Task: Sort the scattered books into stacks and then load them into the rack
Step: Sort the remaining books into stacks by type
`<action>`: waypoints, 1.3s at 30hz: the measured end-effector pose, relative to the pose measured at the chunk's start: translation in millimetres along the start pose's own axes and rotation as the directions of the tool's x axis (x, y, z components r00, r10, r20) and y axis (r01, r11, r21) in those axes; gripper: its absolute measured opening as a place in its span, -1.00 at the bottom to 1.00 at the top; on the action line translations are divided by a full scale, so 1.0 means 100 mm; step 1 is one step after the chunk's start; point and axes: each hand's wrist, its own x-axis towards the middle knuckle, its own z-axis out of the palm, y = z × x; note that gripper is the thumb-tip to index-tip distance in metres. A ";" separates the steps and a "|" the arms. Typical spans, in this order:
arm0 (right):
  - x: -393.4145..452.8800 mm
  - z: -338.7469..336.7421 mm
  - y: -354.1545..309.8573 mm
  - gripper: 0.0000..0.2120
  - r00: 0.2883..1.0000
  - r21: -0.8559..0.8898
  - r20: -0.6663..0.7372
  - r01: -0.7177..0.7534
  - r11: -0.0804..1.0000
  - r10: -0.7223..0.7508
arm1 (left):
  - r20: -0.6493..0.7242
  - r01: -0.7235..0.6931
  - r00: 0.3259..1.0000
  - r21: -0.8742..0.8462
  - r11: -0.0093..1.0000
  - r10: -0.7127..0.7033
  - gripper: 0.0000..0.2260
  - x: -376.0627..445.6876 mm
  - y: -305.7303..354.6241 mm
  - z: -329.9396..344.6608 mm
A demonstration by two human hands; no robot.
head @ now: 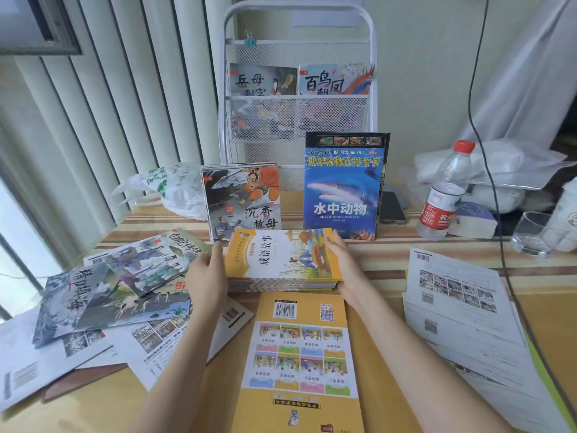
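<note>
From the head camera, a person's left hand (207,273) and right hand (345,264) press flat against opposite ends of a stack of yellow books (282,267) lying on the table (390,323), fingers extended rather than curled, squeezing the stack between them. Just in front of the stack lies another yellow book (299,354), back cover up. To the left, thin picture books (125,276) lie scattered and overlapping. Behind the stack, a storybook bundle (242,201) and a blue shark book (343,185) stand upright against the white mesh rack (296,120), whose upper pocket holds two books (299,81). A water bottle (445,192) stands at right.
</note>
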 end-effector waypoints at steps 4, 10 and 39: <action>0.01 -0.04 0.01 -0.46 0.998 -0.007 -0.059 0.005 1.000 -0.006 | 0.240 0.020 0.971 -0.106 0.994 0.006 -0.58 0.02 -0.06 0.09; -0.03 0.04 -0.03 -0.42 0.998 -0.188 0.010 0.061 0.980 -0.060 | 0.235 0.078 0.972 -0.222 0.972 -0.025 -0.51 0.07 -0.10 0.07; -0.10 0.11 0.06 -0.55 0.949 -0.289 -0.187 0.196 0.937 -0.256 | -0.183 -0.084 0.978 0.095 0.992 0.101 -0.38 0.04 -0.09 0.22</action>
